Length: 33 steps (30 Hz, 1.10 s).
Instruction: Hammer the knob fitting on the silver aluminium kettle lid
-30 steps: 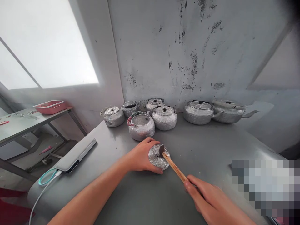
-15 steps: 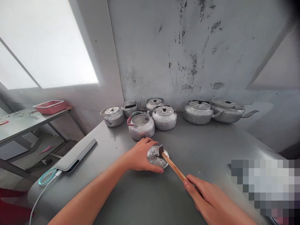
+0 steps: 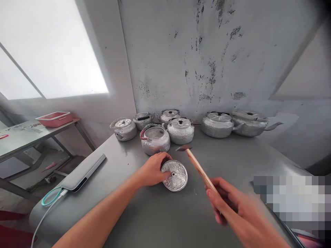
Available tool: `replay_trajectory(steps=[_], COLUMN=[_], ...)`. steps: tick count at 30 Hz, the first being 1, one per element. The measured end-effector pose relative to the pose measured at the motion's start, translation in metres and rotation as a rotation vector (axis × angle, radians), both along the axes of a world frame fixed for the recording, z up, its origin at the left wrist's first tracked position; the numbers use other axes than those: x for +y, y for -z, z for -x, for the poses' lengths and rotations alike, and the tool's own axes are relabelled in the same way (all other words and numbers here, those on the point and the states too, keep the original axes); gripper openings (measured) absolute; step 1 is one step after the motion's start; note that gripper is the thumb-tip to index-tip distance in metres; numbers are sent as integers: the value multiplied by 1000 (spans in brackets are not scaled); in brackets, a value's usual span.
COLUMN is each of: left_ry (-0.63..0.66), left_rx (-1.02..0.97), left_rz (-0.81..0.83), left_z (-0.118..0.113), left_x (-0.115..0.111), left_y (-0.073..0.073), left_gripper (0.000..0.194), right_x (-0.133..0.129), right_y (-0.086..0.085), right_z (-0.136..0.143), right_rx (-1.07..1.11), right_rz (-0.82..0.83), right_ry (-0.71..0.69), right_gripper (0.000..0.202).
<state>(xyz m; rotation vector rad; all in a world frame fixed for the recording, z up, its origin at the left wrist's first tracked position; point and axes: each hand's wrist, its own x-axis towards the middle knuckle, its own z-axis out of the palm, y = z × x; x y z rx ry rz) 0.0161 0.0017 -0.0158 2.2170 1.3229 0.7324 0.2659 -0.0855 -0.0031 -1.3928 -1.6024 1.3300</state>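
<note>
A round, hammered silver lid (image 3: 178,177) with a small hole in its middle is at the table's centre. My left hand (image 3: 152,171) grips its left edge, thumb across the top face and fingers behind the rim. In my right hand (image 3: 227,201) is a small hammer (image 3: 201,170), held by its pale wooden handle. Its thin dark head is raised above and beyond the lid, apart from it. Just past my left hand stands a lidless silver kettle (image 3: 156,144) with a cord-wrapped handle.
Several dented silver kettles, including a lidded one (image 3: 180,132), line the wall side of the grey table (image 3: 144,220). At left lies a white power bank (image 3: 82,175) with a cable. Beyond it a side table carries a pink basket (image 3: 55,119). A pixelated patch covers the right edge.
The hammer has lifted off the lid and moved up and away, my right hand shifting slightly right. The lid now shows its full face, with my left thumb moved onto it.
</note>
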Motion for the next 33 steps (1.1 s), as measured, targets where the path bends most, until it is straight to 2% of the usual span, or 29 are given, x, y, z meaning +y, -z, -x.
replay_trajectory(steps=[3,6,8,10,12,14,17,19,21,24,28,33], left_ry=[-11,-1,17,-14,-53,15,237,306,281,202,230,251], left_rx=[-93,-192,-246,-291,-287,-185,-48,-25,-24,-1,27,0], left_rz=[76,129,150,93,-43,-133,-33,62,103,82,65,102], left_z=[-1,-2,-4,-5,-7,-8,-8,-7,-6,-6,-9,-14], left_x=[-1,0,1,-1,-5,-10,-17,-19,-19,-17,-17,-19], left_y=[-3,-3,-3,-5,-8,-12,-19,-21,-21,-18,-12,-12], left_gripper=[36,38,32,26,23,23,36,54,66,76,78,76], right_x=[-3,-4,-4,-4,-3,-2,-1,-1,-1,0,1,-1], right_y=[-1,1,1,-1,-3,-5,-9,-10,-10,-9,-8,-8], right_z=[0,0,0,0,0,-1,-2,-1,0,1,2,1], right_rx=[112,105,88,80,83,93,121,131,128,122,113,89], right_rz=[17,18,12,7,-11,-23,-17,-7,3,18,19,30], right_ry=[43,75,103,127,169,222,268,265,252,232,220,207], right_gripper=[32,32,34,35,35,37,44,46,46,44,42,38])
